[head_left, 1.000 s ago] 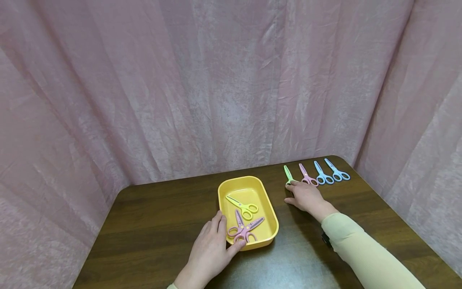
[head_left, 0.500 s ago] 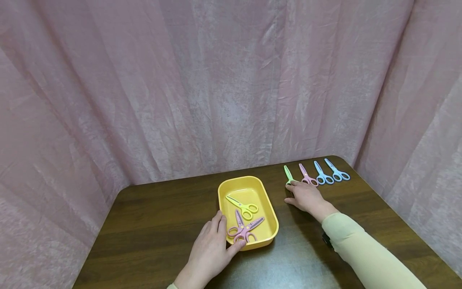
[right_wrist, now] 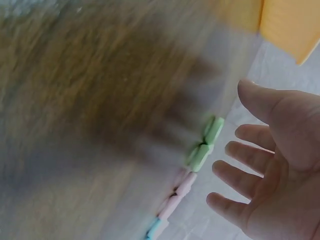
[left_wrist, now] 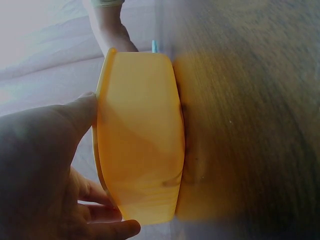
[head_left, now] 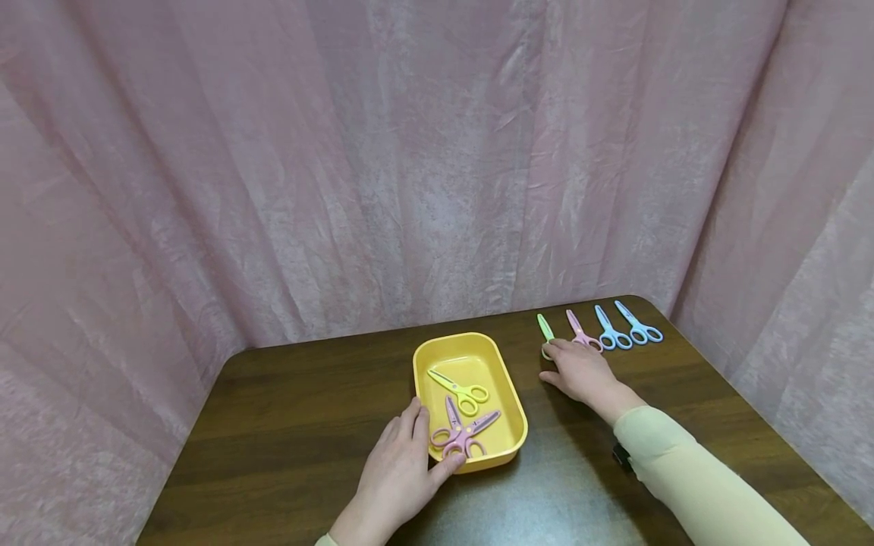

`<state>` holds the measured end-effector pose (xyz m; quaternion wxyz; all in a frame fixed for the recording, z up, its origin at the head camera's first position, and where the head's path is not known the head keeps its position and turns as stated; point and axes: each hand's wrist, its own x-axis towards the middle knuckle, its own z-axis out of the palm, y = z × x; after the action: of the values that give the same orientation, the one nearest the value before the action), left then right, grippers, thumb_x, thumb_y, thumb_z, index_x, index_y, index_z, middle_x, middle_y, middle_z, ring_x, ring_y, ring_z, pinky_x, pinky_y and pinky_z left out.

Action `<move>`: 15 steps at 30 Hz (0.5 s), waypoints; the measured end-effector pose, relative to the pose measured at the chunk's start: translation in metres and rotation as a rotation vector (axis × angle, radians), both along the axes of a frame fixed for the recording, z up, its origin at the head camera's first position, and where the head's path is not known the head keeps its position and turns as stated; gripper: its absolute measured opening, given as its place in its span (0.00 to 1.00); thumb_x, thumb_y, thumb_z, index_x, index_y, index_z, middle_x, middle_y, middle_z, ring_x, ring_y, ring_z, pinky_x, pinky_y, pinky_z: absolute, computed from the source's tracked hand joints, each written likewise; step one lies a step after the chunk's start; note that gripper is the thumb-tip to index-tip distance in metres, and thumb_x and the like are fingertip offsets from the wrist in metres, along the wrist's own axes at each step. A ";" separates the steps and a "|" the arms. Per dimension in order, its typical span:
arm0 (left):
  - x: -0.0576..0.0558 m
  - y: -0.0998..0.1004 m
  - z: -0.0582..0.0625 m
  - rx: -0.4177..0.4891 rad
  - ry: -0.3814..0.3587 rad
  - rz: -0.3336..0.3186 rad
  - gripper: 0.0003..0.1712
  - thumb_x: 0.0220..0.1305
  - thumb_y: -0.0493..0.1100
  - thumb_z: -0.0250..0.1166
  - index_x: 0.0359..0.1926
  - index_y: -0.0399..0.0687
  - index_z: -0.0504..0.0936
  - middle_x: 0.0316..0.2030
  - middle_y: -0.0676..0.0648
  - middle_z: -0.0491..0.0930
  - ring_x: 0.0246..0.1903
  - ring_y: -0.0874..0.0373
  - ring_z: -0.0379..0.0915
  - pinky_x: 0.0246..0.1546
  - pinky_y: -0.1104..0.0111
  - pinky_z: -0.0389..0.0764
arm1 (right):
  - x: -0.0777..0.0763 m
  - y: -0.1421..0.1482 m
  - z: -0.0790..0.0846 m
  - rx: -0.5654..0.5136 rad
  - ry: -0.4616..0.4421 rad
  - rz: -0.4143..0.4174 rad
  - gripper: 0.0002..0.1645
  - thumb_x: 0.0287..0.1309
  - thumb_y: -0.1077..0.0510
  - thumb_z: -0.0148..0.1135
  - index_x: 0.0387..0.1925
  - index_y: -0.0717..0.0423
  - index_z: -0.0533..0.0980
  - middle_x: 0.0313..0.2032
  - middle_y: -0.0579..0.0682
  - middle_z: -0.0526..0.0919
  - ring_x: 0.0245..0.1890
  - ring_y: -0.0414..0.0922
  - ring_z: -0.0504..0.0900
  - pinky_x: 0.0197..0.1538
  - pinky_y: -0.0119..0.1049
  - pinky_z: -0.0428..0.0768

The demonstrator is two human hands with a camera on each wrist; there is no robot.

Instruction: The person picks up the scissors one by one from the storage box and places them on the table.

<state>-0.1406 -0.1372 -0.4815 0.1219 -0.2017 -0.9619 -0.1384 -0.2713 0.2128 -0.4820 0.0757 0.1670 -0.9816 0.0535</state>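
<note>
My left hand (head_left: 401,472) holds the near left corner of a yellow tray (head_left: 510,385), with its thumb on the near rim and its fingers along the left side. Inside lie yellow scissors (head_left: 466,397) and, overlapping near the front, pink scissors (head_left: 464,440). To the right, my right hand (head_left: 580,369) is over the handle end of green scissors (head_left: 544,326), partly hiding them. The right wrist view shows that hand's fingers (right_wrist: 245,182) spread apart, holding nothing, with a gap to the green scissors.
Right of the green scissors, pink scissors (head_left: 575,324) and two blue pairs of scissors (head_left: 610,331) lie in a row near the far right corner of the dark wooden table (head_left: 300,425). A pink curtain (head_left: 423,167) hangs right behind the table.
The right forearm has shifted slightly rightward, and a bit more of the green scissors' handle shows beside the fingers. The left hand and the tray stay where they were.
</note>
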 end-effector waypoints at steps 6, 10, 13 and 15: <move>0.000 0.000 0.001 -0.005 0.000 0.005 0.53 0.73 0.72 0.68 0.74 0.30 0.73 0.74 0.30 0.72 0.68 0.35 0.75 0.68 0.47 0.78 | 0.010 -0.003 0.008 -0.025 0.043 0.024 0.34 0.70 0.49 0.77 0.67 0.67 0.81 0.66 0.67 0.82 0.65 0.68 0.82 0.68 0.67 0.77; 0.000 0.000 0.001 -0.005 -0.002 0.008 0.53 0.73 0.72 0.68 0.74 0.30 0.73 0.74 0.30 0.72 0.68 0.35 0.75 0.68 0.47 0.79 | 0.019 -0.007 0.012 -0.043 0.069 0.062 0.34 0.69 0.50 0.77 0.67 0.68 0.81 0.66 0.67 0.83 0.65 0.67 0.82 0.69 0.66 0.77; 0.001 0.000 0.001 -0.004 -0.004 0.007 0.53 0.73 0.72 0.68 0.74 0.30 0.73 0.74 0.30 0.71 0.68 0.35 0.75 0.68 0.47 0.79 | 0.026 -0.010 0.015 -0.055 0.080 0.081 0.35 0.69 0.50 0.78 0.67 0.67 0.81 0.67 0.67 0.82 0.67 0.66 0.81 0.69 0.66 0.77; 0.000 0.001 0.001 -0.006 -0.005 0.008 0.53 0.73 0.72 0.68 0.74 0.30 0.73 0.74 0.30 0.71 0.68 0.35 0.75 0.68 0.47 0.79 | 0.029 -0.012 0.016 -0.060 0.102 0.096 0.35 0.68 0.50 0.78 0.67 0.67 0.81 0.67 0.67 0.82 0.67 0.66 0.82 0.68 0.65 0.78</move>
<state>-0.1401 -0.1367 -0.4809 0.1192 -0.1977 -0.9635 -0.1357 -0.2422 0.2006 -0.4662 0.1278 0.2139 -0.9653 0.0780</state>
